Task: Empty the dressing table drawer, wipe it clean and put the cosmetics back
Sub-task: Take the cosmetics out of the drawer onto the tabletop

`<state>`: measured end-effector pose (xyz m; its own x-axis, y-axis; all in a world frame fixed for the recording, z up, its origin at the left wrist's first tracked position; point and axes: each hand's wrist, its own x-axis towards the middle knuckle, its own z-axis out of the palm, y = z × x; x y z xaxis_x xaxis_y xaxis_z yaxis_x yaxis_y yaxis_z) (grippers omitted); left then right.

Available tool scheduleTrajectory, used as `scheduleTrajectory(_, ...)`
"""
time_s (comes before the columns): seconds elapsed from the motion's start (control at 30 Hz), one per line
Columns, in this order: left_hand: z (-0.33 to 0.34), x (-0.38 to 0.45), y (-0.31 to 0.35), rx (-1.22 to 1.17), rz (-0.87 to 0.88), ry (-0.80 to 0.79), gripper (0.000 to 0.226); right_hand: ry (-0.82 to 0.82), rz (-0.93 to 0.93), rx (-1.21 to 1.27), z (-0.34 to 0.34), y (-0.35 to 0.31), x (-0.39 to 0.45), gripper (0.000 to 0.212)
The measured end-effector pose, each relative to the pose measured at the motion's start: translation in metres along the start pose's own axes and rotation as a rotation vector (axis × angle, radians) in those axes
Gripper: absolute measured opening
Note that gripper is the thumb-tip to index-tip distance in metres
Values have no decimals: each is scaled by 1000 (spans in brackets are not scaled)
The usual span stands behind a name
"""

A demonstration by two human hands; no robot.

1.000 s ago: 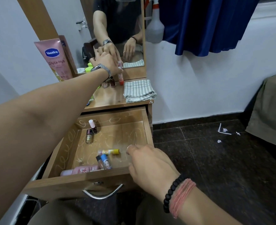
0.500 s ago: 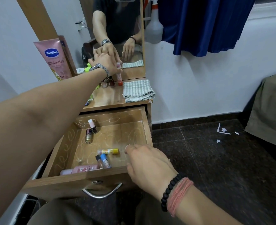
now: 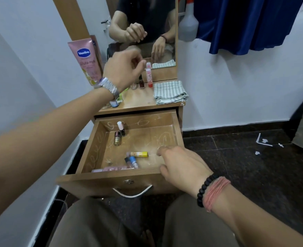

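step in hand: emptying the drawer [image 3: 179,132], lower centre. left hand [image 3: 124,68], upper centre, hovers loosely curled and empty beside the red tube [image 3: 148,75] on the table top. right hand [image 3: 181,164] rests on the drawer's front corner, gripping nothing. next: lift out the yellow tube [image 3: 141,154].

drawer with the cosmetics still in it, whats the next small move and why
Probably pick up the yellow-capped tube with the right hand, which rests on the open wooden drawer's rim right beside it. Several cosmetics remain inside, while the left hand hovers empty over the tabletop.
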<state>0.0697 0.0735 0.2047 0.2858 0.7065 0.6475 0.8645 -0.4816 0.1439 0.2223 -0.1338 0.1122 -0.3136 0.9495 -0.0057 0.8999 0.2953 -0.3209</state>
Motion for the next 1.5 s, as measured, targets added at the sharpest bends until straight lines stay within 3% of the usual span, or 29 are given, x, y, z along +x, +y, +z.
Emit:
scheduleTrajectory(0.13, -4, -60, -13, 42, 65, -80, 25, -7, 19, -9, 0, 1, 0, 32)
scheduleTrajectory(0.37, 32, -124, -72, 187, -85, -401, 17, -15, 15, -32, 1, 0, -1, 31)
scheduleTrajectory(0.53, 52, -135, -89, 211, -155, -504, 24, -23, 20, -35, 1, 2, -1, 30)
scheduleTrajectory(0.83, 57, -135, -87, 149, -217, -526, 13, -37, 34, -36, 1, 1, -1, 31)
scheduleTrajectory(1.23, -15, -80, -31, -119, 103, -351, 17, -41, 27, -40, 1, -2, -1, 32)
scheduleTrajectory(1.5, -34, -9, -38, 10, 115, -263, 24, -40, 27, -33, -1, -2, -1, 33)
